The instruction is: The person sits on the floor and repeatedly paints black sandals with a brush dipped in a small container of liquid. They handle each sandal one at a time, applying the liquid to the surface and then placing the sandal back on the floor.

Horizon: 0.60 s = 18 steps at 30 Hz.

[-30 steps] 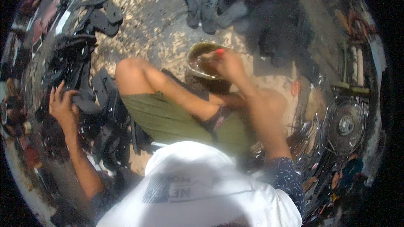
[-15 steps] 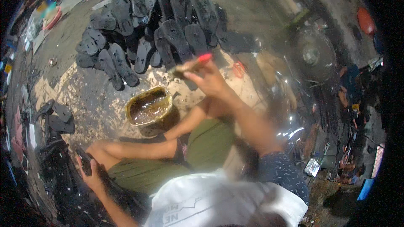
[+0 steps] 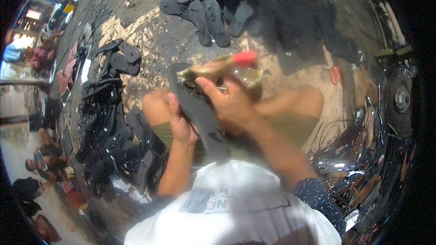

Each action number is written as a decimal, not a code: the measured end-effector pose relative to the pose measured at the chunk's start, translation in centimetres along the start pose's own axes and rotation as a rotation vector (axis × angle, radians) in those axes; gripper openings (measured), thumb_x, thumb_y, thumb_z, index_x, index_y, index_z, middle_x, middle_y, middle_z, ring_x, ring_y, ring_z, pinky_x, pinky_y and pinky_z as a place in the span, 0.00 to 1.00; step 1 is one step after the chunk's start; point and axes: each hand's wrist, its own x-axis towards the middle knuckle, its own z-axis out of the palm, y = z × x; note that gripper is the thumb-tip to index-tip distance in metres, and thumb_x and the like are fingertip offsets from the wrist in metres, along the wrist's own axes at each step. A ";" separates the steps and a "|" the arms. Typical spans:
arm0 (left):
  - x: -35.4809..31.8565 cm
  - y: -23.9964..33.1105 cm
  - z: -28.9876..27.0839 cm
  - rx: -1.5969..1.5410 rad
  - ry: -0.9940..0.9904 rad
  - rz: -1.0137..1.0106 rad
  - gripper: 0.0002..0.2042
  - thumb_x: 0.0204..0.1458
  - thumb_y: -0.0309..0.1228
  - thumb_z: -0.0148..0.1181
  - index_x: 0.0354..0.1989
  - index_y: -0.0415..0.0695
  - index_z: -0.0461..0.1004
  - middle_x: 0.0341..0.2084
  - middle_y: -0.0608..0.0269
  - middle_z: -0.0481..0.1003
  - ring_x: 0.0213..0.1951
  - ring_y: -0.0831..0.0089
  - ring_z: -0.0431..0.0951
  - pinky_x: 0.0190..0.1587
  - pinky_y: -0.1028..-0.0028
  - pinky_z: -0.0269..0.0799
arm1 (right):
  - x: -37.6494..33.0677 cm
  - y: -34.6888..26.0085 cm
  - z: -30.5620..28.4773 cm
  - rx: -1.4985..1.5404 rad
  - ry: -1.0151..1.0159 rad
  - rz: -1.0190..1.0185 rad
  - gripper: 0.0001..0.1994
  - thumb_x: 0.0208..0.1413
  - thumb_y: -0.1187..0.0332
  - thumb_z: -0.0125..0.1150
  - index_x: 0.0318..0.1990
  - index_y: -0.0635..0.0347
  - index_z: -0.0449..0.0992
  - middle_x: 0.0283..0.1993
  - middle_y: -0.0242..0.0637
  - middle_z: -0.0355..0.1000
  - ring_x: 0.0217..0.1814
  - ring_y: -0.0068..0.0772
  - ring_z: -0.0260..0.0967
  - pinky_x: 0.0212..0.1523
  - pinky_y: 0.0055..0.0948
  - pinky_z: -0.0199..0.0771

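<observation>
My left hand [image 3: 182, 124] grips the edge of a dark grey sandal sole [image 3: 202, 115], tilted in front of my lap. In my right hand [image 3: 232, 102] is a brush with a red-tipped handle [image 3: 245, 59]. Its pale bristle end [image 3: 182, 75] lies at the far end of the sole, touching or just over it. Behind the brush and right hand stands a yellowish tub [image 3: 260, 80] of glossy brownish liquid, partly hidden.
Beyond the tub, dark soles [image 3: 214, 20] are heaped on the stained floor. Strapped sandals [image 3: 111, 93] pile up on my left. Red-handled scissors [image 3: 335, 75] lie to the right, near a round caged fan [image 3: 401, 97]. At the far left, another person [image 3: 47, 156] is visible.
My left hand has come up from the left side to my lap with the sole. The brush has moved toward me onto or over it. The view has turned left.
</observation>
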 end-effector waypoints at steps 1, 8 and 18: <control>-0.2 -0.1 0.0 0.069 -0.048 0.020 0.24 0.62 0.52 0.48 0.54 0.44 0.71 0.50 0.59 0.75 0.52 0.64 0.74 0.59 0.63 0.68 | 0.2 0.4 -0.1 -0.077 0.047 -0.058 0.13 0.56 0.71 0.63 0.48 0.63 0.76 0.48 0.43 0.75 0.50 0.42 0.72 0.53 0.33 0.71; 1.0 0.8 -1.3 -0.053 -0.141 0.101 0.33 0.61 0.59 0.42 0.59 0.40 0.67 0.54 0.54 0.72 0.54 0.61 0.73 0.60 0.63 0.67 | -0.7 -0.8 0.0 -0.136 -0.059 -0.304 0.12 0.54 0.70 0.64 0.46 0.59 0.78 0.46 0.43 0.76 0.50 0.43 0.74 0.56 0.37 0.71; -4.5 -2.1 -3.8 -0.051 -0.098 -0.160 0.41 0.58 0.63 0.43 0.69 0.40 0.52 0.61 0.39 0.63 0.61 0.52 0.67 0.59 0.59 0.69 | 2.9 10.4 -7.2 -0.810 -0.277 0.182 0.18 0.53 0.60 0.65 0.48 0.60 0.76 0.38 0.46 0.77 0.43 0.51 0.75 0.44 0.46 0.74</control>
